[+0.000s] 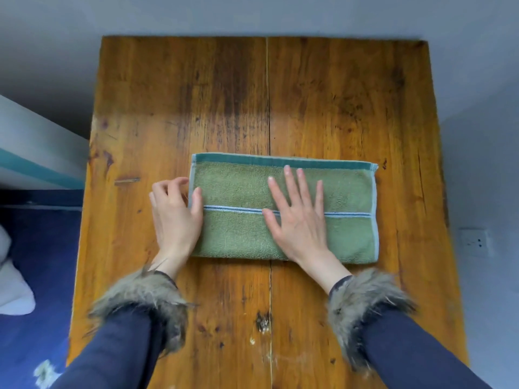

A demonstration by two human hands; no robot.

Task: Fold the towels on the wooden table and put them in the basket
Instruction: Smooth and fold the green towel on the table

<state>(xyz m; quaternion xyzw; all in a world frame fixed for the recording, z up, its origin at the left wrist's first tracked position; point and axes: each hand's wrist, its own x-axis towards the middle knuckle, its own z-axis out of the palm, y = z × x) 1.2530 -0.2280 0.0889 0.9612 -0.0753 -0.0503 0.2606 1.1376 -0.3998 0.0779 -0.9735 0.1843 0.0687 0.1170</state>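
Note:
A green towel (348, 234) with pale blue edging and a blue stripe lies folded into a long rectangle in the middle of the wooden table (196, 102). My right hand (297, 217) lies flat on the towel's centre, fingers spread and straight. My left hand (175, 214) is at the towel's left end: its thumb rests on top of the cloth and its fingers curl at the edge, beside or under it. No basket is in view.
The table's far half and near strip are bare wood. A grey wall runs behind and to the right, with a socket (474, 242) low on the right. Dark blue bedding (39, 248) and a white pillow (11, 284) lie to the left.

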